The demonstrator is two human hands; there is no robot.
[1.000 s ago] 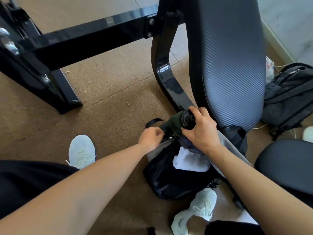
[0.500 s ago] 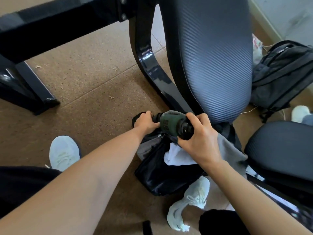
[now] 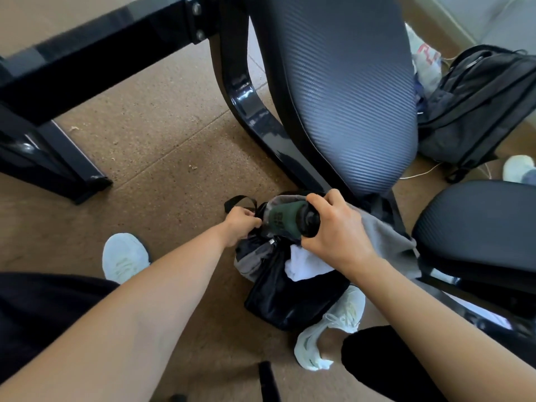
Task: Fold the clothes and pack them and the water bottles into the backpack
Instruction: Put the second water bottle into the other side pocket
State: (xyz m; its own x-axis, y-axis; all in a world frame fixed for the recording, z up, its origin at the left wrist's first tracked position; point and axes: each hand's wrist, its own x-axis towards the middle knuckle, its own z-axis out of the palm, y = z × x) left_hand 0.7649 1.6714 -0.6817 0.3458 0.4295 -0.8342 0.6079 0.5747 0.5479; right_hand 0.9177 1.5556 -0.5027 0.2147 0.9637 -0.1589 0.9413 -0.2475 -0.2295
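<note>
Dark green water bottle [image 3: 285, 219] lying tilted at mouth of black backpack [image 3: 290, 300] on floor, below grey chair back [image 3: 348, 97]. Right hand [image 3: 338, 230] wrapped closed around bottle's cap end. Left hand [image 3: 240, 224] pinched shut on backpack's left rim. White cloth [image 3: 304, 264] and grey garment [image 3: 385, 239] bunched in opening.

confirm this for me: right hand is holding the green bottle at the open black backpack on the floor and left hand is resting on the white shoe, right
Not quite. In the head view the left hand is not on the white shoe; it grips the edge of the black backpack by its opening. The rest holds: the right hand holds the green bottle at the backpack on the floor.
</note>
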